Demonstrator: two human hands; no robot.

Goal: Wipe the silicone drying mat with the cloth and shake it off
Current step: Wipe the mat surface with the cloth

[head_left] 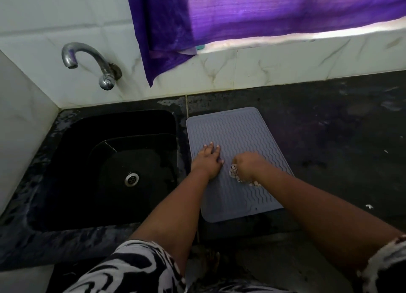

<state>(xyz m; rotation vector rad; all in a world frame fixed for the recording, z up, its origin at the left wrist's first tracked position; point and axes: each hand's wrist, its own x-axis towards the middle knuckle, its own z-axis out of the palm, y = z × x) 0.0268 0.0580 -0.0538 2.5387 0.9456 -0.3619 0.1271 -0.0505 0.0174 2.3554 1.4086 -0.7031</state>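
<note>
1. The mat (239, 139) is a grey rectangle with rounded corners and a raised rim, and its surface is covered in rows of wavy ridges running across it.
2. It lies flat on the dark counter (329, 128), just right of the black sink (72, 183), with its long side running away from the person and tilted slightly to the right.
3. Its near edge lies close to the counter's front edge; the far edge stops short of the white tiled wall (263, 68).
4. The left hand (207, 161) lies palm down on the mat's left half, fingers spread and stretched flat against the ridges.
5. The right hand (247, 166) is closed into a fist around a bunched cloth (235, 173), pressing it onto the middle of the mat.
6. Only small bits of the cloth show below the fist; it looks pale with a dark pattern, and the hand is slightly blurred.
7. The two hands are near each other but apart, with bare ridges between them.
8. A chrome tap (87, 60) sticks out of the wall above the sink, and a purple curtain (241, 13) hangs over the window behind the counter.
9. The counter looks wet and streaked around the sink and right of the mat.
</note>
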